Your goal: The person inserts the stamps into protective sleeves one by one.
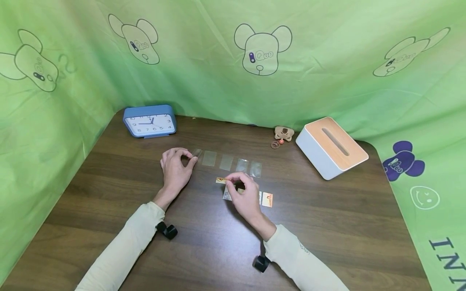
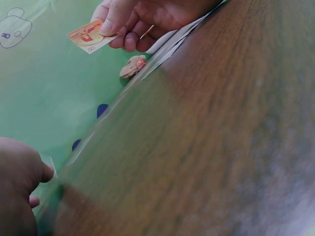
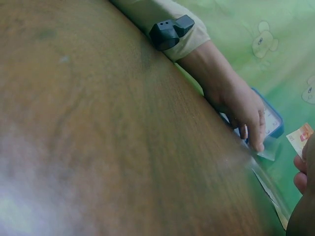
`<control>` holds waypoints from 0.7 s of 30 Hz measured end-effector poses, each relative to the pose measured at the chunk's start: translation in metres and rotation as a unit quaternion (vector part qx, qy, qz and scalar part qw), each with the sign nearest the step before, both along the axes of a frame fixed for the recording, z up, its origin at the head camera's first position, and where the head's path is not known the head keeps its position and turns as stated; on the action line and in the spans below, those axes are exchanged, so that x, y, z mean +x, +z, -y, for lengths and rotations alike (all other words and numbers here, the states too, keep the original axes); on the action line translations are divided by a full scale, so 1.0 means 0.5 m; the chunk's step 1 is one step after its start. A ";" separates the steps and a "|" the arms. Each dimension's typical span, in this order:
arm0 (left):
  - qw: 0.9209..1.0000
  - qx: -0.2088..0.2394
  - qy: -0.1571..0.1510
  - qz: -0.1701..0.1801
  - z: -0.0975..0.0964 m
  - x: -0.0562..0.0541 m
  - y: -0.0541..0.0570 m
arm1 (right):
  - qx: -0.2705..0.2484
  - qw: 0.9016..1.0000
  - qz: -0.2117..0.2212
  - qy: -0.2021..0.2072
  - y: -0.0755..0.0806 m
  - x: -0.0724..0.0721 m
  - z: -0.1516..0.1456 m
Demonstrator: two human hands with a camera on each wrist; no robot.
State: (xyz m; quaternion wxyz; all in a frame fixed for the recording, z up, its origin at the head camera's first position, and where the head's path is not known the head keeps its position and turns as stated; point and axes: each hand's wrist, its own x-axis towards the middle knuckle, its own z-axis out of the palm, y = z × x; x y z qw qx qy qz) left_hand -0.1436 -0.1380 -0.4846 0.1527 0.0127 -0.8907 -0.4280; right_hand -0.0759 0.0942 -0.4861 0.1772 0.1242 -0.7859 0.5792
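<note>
Between the thumb and fingers of my right hand (image 1: pixel 245 197) is a small orange and cream postage stamp (image 1: pixel 220 180), its toothed edge showing in the left wrist view (image 2: pixel 93 35). My left hand (image 1: pixel 176 167) pinches a small clear plastic sleeve (image 3: pixel 268 148) at the left end of a row. Several more clear sleeves (image 1: pixel 226 162) lie flat to its right. Below that row is a line of stamps, with an orange one (image 1: pixel 267 199) at the right end and a greyish one (image 1: pixel 227 194) at the left. My right hand partly hides the stamps between them.
A blue alarm clock (image 1: pixel 150 121) stands at the back left of the wooden table (image 1: pixel 204 250). At the back right are a tissue box with a wooden lid (image 1: pixel 335 143) and a brown bear-shaped trinket (image 1: pixel 284 133). Green printed cloth (image 1: pixel 204 72) hangs around the table.
</note>
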 end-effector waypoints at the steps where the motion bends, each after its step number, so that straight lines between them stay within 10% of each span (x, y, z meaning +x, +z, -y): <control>1: 1.000 0.006 -0.001 -0.006 0.000 0.000 0.000 | 0.000 1.000 0.000 0.000 0.000 0.000 0.000; 14: 0.996 0.065 -0.013 -0.059 -0.002 0.010 -0.007 | -0.005 1.000 0.000 -0.003 0.003 -0.001 0.002; 21: 0.991 0.074 -0.037 -0.106 0.001 0.016 -0.058 | -0.009 1.000 0.014 -0.018 0.004 -0.002 -0.001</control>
